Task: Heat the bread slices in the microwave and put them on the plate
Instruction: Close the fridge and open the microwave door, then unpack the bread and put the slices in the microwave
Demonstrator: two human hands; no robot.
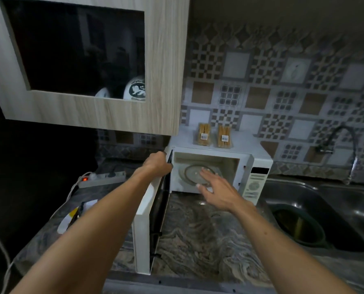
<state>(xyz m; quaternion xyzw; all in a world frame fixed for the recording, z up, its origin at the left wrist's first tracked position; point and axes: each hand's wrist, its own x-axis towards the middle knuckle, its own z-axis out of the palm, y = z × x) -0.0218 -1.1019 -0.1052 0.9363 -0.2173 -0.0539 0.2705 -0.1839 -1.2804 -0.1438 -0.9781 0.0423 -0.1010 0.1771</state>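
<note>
A white microwave (259,164) stands on the marble counter with its door (144,211) swung wide open to the left. My left hand (156,163) grips the top edge of the door near the hinge. My right hand (214,188) hovers with straight, spread fingers in front of the cavity, over the glass turntable (190,172), and holds nothing. Two clear packs of bread slices (202,134) (224,136) stand upright on top of the microwave. A white plate (65,222) lies on the counter at the left, partly hidden by my left forearm.
A steel double sink (316,211) with a curved tap (346,145) lies right of the microwave. A power strip (103,178) with a lit red switch sits at the back left. A wooden wall cabinet (162,66) hangs overhead.
</note>
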